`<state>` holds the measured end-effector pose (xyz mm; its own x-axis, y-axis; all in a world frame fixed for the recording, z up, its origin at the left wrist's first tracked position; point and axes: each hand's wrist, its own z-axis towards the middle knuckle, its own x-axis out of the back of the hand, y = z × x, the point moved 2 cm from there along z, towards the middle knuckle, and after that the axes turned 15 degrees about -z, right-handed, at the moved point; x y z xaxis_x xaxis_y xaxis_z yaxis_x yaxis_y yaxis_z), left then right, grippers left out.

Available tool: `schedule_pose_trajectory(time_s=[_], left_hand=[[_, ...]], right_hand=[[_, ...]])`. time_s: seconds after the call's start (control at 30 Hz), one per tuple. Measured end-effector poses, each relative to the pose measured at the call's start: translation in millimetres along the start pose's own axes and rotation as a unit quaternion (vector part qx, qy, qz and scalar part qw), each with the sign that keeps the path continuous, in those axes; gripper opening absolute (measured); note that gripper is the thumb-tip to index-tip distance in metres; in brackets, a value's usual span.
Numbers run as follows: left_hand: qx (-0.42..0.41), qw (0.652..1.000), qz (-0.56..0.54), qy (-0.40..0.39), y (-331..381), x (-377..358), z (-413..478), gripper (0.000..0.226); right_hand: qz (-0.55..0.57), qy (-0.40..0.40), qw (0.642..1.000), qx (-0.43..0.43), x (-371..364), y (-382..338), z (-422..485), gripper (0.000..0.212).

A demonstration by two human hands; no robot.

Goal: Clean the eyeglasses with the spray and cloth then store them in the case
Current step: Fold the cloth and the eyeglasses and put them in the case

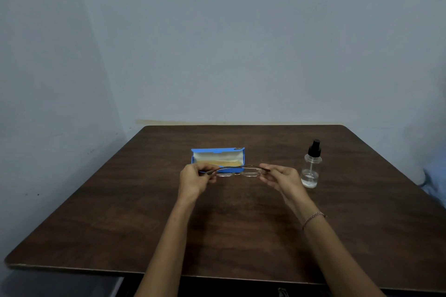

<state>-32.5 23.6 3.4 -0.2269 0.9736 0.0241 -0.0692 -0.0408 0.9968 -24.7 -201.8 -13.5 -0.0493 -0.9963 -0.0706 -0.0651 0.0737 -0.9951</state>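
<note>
Thin-framed eyeglasses [243, 171] with clear lenses hang a little above the table, held between both hands with their temple arms spread wide. My left hand [194, 179] pinches the tip of the left temple arm. My right hand [281, 177] pinches the tip of the right one. Just behind the glasses lies an open blue case [218, 157] with a pale lining and a yellowish cloth [229, 163] inside. A clear spray bottle [311, 165] with a black nozzle stands upright to the right of my right hand, a little liquid in its base.
A dark wooden table [241, 224] fills the lower view, its near edge at the bottom. Pale blue-grey walls close it in at the back and on the left. A blue fabric edge [434, 181] shows at the far right.
</note>
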Motion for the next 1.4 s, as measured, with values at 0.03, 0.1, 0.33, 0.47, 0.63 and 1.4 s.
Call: schedule_pose_trajectory(time_s=[0.03, 0.1, 0.33, 0.47, 0.63, 1.4], left_hand=[[0.008, 1.000, -0.016, 0.000, 0.4, 1.1, -0.5, 0.021], [0.022, 0.998, -0.053, 0.001, 1.0, 1.7, -2.2, 0.027], [0.109, 0.975, -0.193, 0.028, -1.8, 10.9, -1.7, 0.023], [0.111, 0.980, -0.164, 0.034, -3.8, 15.8, 1.0, 0.008], [0.073, 0.987, -0.119, 0.075, -7.2, 18.0, 14.9, 0.014], [-0.073, 0.965, 0.134, 0.212, -20.1, 6.2, 60.0, 0.010]], right_hand=[[0.021, -0.007, 1.000, -0.010, -0.4, 0.3, 0.1, 0.024], [0.049, -0.022, 0.998, -0.025, -1.6, -0.5, -0.9, 0.033], [0.021, -0.025, 0.999, -0.023, -14.2, -0.1, 2.5, 0.032], [0.009, -0.013, 0.999, -0.032, -24.1, 0.8, 8.1, 0.022], [-0.024, 0.005, 0.999, -0.033, -41.3, -4.9, 19.7, 0.022], [-0.487, 0.141, 0.853, 0.122, -68.7, 0.1, 62.1, 0.016]])
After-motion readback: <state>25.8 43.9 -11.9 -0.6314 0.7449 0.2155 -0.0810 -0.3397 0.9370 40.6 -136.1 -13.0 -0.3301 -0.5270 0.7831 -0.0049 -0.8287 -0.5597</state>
